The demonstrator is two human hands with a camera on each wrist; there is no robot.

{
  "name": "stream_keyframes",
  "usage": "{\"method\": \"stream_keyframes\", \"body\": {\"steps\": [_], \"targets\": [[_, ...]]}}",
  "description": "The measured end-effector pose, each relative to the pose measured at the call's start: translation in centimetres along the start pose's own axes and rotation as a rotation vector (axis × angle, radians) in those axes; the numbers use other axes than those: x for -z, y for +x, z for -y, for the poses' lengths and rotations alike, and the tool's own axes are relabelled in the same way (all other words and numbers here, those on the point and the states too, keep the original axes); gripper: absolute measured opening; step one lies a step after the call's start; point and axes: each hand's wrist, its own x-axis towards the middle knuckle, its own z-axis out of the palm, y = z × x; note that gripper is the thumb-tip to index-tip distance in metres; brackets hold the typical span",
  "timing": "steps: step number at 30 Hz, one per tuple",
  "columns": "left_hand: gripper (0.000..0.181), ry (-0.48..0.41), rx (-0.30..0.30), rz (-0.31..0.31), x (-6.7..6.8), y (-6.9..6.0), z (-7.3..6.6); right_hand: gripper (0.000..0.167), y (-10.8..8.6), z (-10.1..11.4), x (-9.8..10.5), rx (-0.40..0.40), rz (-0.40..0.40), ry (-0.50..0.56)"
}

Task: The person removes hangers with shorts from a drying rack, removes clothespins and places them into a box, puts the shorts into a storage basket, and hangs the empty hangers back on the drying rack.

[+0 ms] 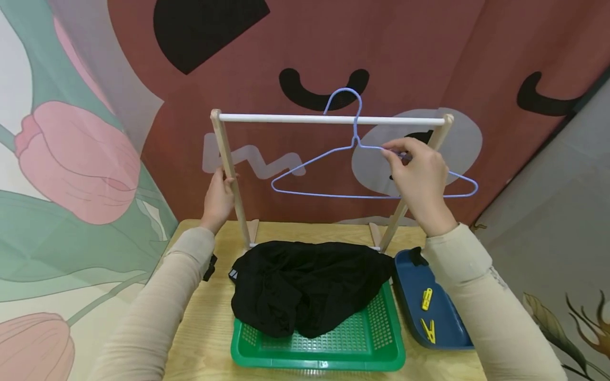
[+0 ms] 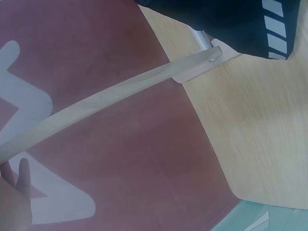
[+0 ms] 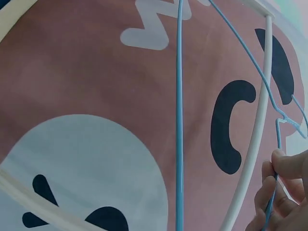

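My right hand [image 1: 421, 177] pinches a blue clothes hanger [image 1: 312, 159] by its right shoulder. The hanger's hook rises above the white rail, and its neck crosses in front; I cannot tell whether the hook touches the rail. In the right wrist view, thumb and fingers close on the hanger's wire [image 3: 278, 134]. At the left, my left hand [image 1: 219, 201] holds the wooden post of a drying rack [image 1: 233, 180]; only some fingertips show in the left wrist view. Below the rail, a black garment [image 1: 310, 286] lies bunched over a green basket [image 1: 319, 364].
Right of the basket stands a blue tray [image 1: 448, 317] with yellow clothespins [image 1: 427, 299] and a small black item [image 1: 418, 256]. Another small black item [image 1: 209, 268] lies by the left forearm. A printed curtain [image 1: 405, 53] hangs behind the wooden table [image 1: 195, 317].
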Motion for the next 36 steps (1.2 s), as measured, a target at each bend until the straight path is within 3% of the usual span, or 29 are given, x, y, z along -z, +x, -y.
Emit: {"method": "stream_keyframes", "body": {"steps": [7,12,24,36], "targets": [[0.042,-0.011,-0.011,-0.010,-0.1,0.0,0.2,0.017,1.8,0.9,-1.1,-0.031,0.054,-0.048],[0.041,-0.020,-0.004,-0.022,-0.2,0.0,0.1,0.017,2.0,1.0,-2.1,-0.065,0.093,-0.047],[0.040,-0.012,-0.001,-0.029,-0.8,0.1,-0.4,0.015,0.2,0.2,-3.5,-0.123,0.163,-0.021],[0.038,-0.033,0.020,-0.026,-1.0,0.1,-0.5,0.016,-1.6,0.2,-4.4,-0.045,0.243,-0.034]]}}
